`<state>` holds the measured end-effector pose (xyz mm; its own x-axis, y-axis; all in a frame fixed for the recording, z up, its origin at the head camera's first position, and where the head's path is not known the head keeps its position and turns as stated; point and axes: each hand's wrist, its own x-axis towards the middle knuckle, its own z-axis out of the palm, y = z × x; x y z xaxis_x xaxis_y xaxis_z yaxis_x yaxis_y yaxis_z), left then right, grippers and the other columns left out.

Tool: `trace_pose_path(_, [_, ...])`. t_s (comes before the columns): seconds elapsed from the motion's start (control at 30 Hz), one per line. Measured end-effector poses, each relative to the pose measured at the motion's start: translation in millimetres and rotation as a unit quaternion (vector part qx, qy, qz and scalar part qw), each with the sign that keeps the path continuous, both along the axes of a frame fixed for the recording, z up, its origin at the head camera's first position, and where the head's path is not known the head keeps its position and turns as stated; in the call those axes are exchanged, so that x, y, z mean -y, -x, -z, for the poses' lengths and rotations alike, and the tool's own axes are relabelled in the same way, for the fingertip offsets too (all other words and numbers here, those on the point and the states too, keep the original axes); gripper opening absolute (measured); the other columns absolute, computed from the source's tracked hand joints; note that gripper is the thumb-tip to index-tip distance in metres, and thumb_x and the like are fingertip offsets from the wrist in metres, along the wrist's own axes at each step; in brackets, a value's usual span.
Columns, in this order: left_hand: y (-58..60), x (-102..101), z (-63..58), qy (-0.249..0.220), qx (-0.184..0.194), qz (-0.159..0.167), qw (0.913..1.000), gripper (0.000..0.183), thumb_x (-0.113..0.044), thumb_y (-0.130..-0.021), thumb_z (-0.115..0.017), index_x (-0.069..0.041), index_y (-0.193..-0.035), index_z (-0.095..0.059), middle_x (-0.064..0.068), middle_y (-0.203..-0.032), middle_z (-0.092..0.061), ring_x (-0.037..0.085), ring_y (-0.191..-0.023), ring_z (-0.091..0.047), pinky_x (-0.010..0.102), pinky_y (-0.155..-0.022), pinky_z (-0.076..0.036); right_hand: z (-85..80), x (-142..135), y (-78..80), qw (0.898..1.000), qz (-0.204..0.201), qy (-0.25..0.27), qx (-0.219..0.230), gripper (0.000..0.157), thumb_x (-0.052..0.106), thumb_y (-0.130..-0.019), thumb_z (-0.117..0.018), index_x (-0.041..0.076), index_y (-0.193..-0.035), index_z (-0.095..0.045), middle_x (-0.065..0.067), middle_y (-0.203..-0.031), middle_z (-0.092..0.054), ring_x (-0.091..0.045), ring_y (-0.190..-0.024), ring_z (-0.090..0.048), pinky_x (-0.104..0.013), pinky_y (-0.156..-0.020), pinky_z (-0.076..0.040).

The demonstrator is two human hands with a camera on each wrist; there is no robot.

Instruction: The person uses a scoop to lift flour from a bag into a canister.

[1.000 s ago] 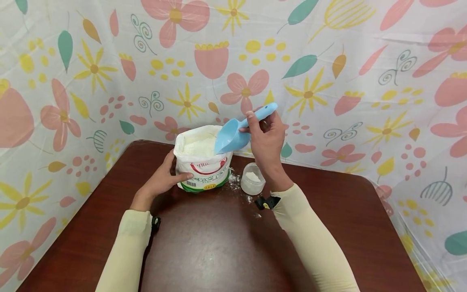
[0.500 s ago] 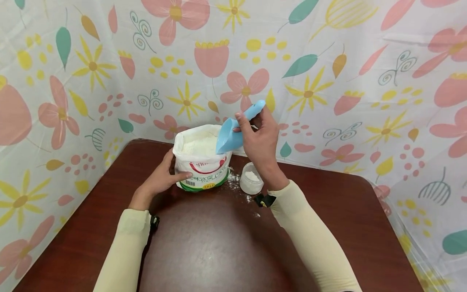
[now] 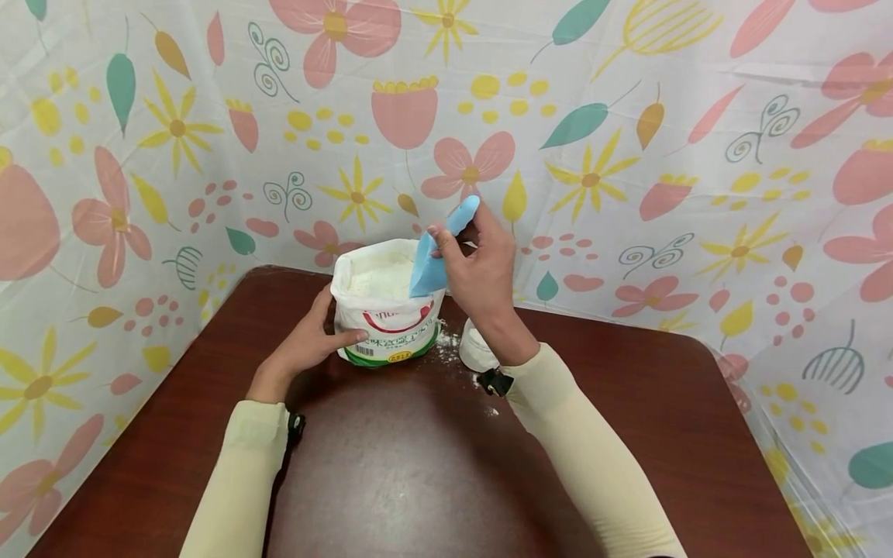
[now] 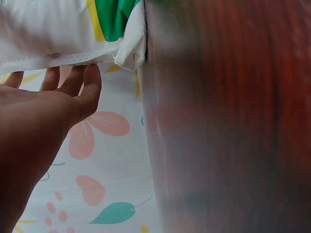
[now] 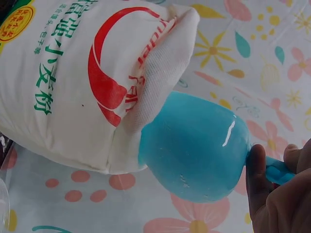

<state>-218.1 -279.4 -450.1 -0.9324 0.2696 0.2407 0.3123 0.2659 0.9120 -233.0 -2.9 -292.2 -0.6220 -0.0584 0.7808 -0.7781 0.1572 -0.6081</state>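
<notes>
An open white bag of flour (image 3: 391, 314) stands upright on the table, pale flour (image 3: 380, 279) showing inside. My left hand (image 3: 303, 349) holds the bag's left side, thumb across the front; in the left wrist view its fingers (image 4: 91, 80) touch the bag (image 4: 48, 31). By its handle, my right hand (image 3: 484, 283) grips a light blue scoop (image 3: 427, 267). The scoop's tip reaches into the bag's mouth at the right rim. From the right wrist view, the rounded underside of the scoop (image 5: 199, 145) shows, its front end hidden behind the bag's edge.
A small clear jar (image 3: 474, 353) holding white powder stands right of the bag, partly covered by my right wrist. Spilled flour (image 3: 449, 349) dots the dark wooden table (image 3: 391, 465) between them. A flower-patterned sheet (image 3: 593, 271) hangs behind the table.
My right hand has moved left with the scoop, tipping it steeper and turning it side-on at the bag's mouth. The left hand and the bag stay almost in place.
</notes>
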Motion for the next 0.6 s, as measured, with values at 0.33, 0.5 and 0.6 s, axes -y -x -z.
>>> trace_pose_path(0.33, [3.0, 1.4, -1.5, 0.014, 0.002, -0.007, 0.9999, 0.11, -0.019, -0.092, -0.086, -0.039, -0.169, -0.011, 0.004, -0.162, -0.032, 0.029, -0.148, -0.033, 0.065, -0.12, -0.027, 0.9, 8.9, 1.8, 0.999, 0.014, -0.036, -0.023, 0.02, 0.016, -0.098, -0.079, 0.002, -0.107, -0.066, -0.008, -0.082, -0.072, -0.02, -0.07, -0.074, -0.033, -0.069, -0.06])
trace_pose_path(0.5, [0.7, 3.2, -1.7, 0.02, 0.005, -0.008, 0.9998, 0.11, -0.019, -0.092, -0.086, -0.038, -0.17, -0.01, 0.006, -0.163, -0.031, 0.029, -0.149, -0.031, 0.065, -0.12, -0.026, 4.6, 11.1, 1.5, 0.999, 0.02, -0.036, -0.009, 0.019, 0.016, -0.098, -0.079, 0.003, -0.103, -0.067, -0.007, -0.082, -0.074, -0.017, -0.069, -0.073, -0.032, -0.068, -0.06])
trace_pose_path(0.6, [1.9, 1.0, 0.9, 0.006, -0.007, 0.005, 0.9999, 0.11, -0.015, -0.091, -0.086, -0.039, -0.169, -0.012, 0.003, -0.162, -0.034, 0.027, -0.148, -0.034, 0.064, -0.12, -0.027, 7.6, 10.2, -0.4, 0.999, 0.025, -0.04, -0.004, 0.018, 0.017, -0.098, -0.079, 0.004, -0.102, -0.066, -0.007, -0.087, -0.077, -0.016, -0.071, -0.073, -0.031, -0.07, -0.061])
